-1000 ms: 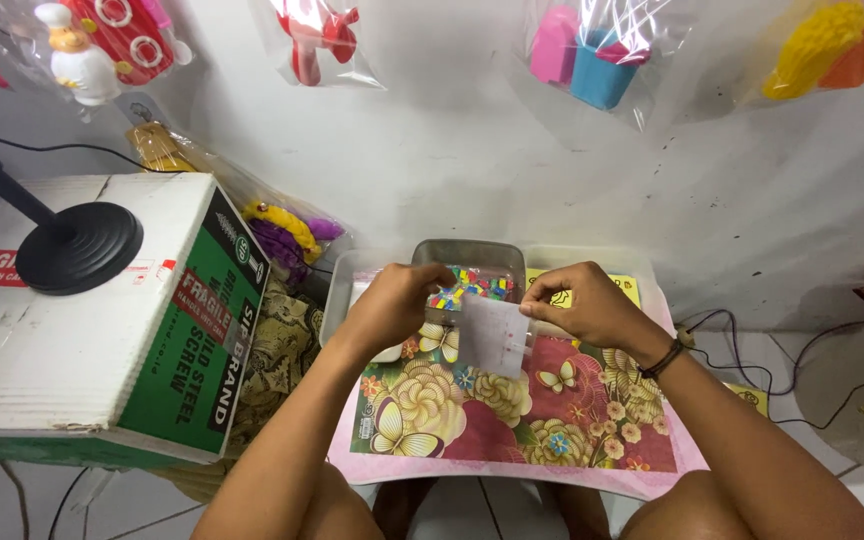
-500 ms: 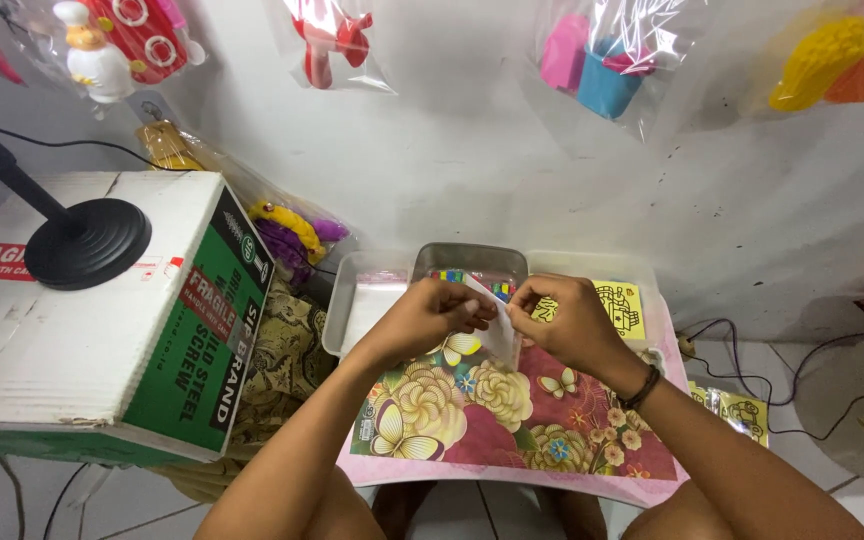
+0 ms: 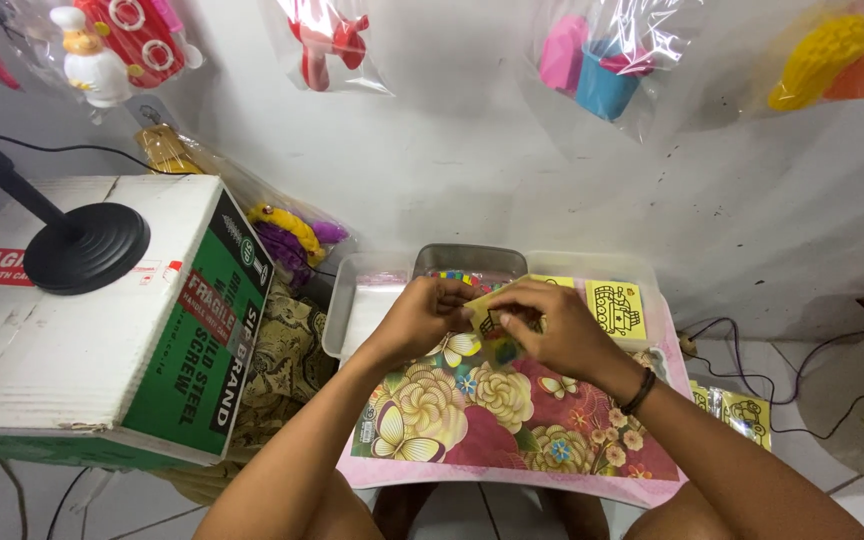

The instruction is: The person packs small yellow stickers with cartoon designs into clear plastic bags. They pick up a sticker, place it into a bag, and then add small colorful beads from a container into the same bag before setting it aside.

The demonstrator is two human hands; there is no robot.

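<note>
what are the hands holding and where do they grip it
A small yellow card, pinched between both hands: left hand at its left edge, right hand over its right side.

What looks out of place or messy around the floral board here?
A few yellow cards lie loose on the floor right of the floral board, apart from the stack in the tray. Both hands, left and right, pinch a small card. Nothing looks spilled or damaged.
</note>
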